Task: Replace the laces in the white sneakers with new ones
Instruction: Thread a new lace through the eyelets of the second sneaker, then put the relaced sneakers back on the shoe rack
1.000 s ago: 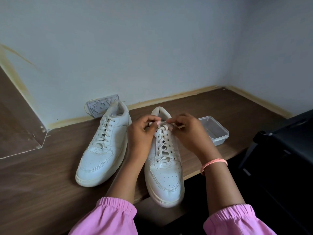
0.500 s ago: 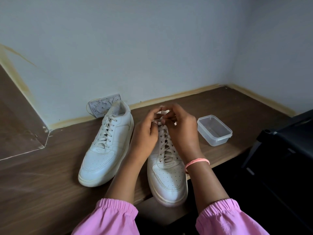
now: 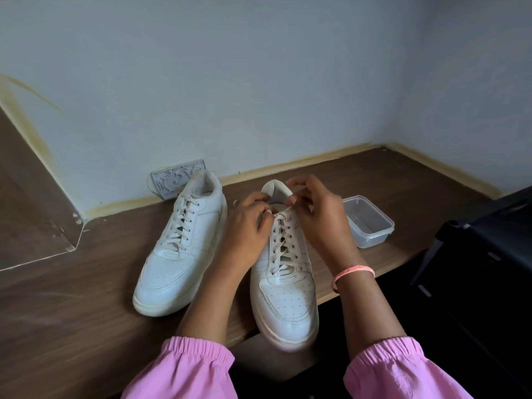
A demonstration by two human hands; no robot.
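Both hands sat at the right sneaker (image 3: pixel 283 283)'s top eyelets: your left hand (image 3: pixel 250 226) and right hand (image 3: pixel 318 214) each pinched its lace (image 3: pixel 283 246). Likely untying; next, work the ends loose.

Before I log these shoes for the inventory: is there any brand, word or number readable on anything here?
No readable text anywhere.
Left sneaker: no logo or lettering visible.
Right sneaker: none visible; hands cover the tongue.
Patterned plate against the wall: raised ornament only, too blurred to tell any letters.
Plastic container: clear, no label.
Wristband: plain.
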